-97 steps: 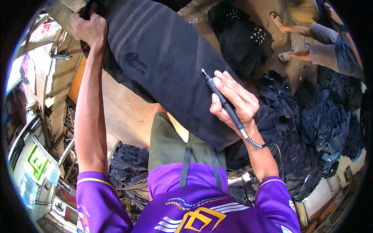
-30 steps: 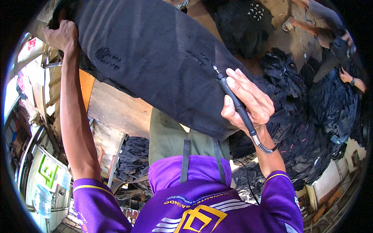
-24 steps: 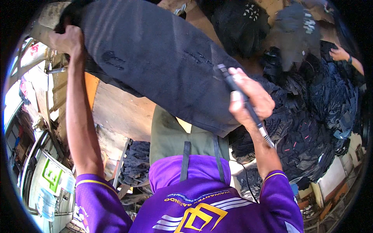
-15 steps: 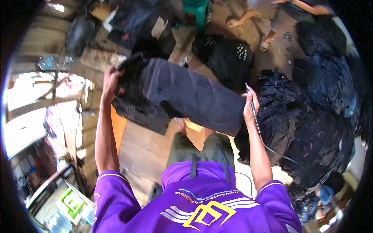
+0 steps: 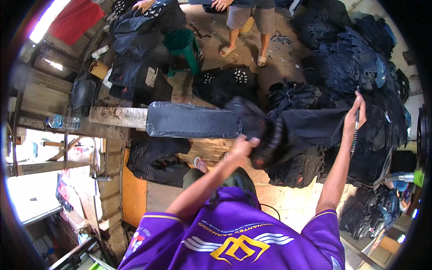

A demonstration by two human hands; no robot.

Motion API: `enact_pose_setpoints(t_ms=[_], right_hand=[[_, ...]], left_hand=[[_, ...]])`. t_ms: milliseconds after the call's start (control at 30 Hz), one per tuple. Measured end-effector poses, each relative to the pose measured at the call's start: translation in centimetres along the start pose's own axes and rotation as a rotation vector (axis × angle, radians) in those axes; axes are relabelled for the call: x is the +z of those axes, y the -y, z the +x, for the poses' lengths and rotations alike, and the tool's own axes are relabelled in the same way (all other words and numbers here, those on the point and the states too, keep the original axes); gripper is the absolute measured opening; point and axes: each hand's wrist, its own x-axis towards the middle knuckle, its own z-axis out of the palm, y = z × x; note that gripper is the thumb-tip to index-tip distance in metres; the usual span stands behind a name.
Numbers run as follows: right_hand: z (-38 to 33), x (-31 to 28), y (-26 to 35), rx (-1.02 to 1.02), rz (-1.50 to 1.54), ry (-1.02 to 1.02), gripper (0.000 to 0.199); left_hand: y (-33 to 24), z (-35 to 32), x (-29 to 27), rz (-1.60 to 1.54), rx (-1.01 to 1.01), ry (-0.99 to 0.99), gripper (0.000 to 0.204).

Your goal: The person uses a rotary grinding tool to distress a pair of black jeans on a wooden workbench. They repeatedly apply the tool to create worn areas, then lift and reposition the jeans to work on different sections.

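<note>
A black garment, probably a trouser leg (image 5: 310, 128), stretches between my hands, bunched and blurred at its left part. My left hand (image 5: 243, 149) is closed on that bunched part, beside the right end of a long narrow board. The padded black part of the board (image 5: 193, 120) is bare and looks wrapped in shiny film. Further right, my right hand (image 5: 354, 116) grips a slim pen-shaped tool (image 5: 356, 123) with a coiled sleeve, its tip pointing away from me. The same hand is at the garment's right end; whether its fingers pinch the cloth is hidden.
Dark garments (image 5: 355, 67) are heaped on the right, with a fanned stack (image 5: 292, 168) below the cloth. More garments (image 5: 157, 157) lie under the board. Beyond stand a green stool (image 5: 182, 49) and a person in shorts (image 5: 249, 22). Plastic bottles (image 5: 63, 122) rest at the left wall.
The garment has come off the board to the right, baring its padded surface. My left hand moved from the far left to the middle; my right hand moved further right with the tool.
</note>
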Motion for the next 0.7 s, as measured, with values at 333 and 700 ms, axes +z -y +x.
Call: enact_pose_setpoints(t_ms=[333,700], right_hand=[[-12.2,4.2,6.8,0.032,0.291,0.506,0.034],[-31.4,4.3,14.9,0.331,0.501,0.705,0.039]], left_hand=[[13.5,-1.6,-16.9,-0.063,0.239,-0.725,0.03],[16.8,-15.1,-29.7,0.715,0.359,-0.919,0.031]])
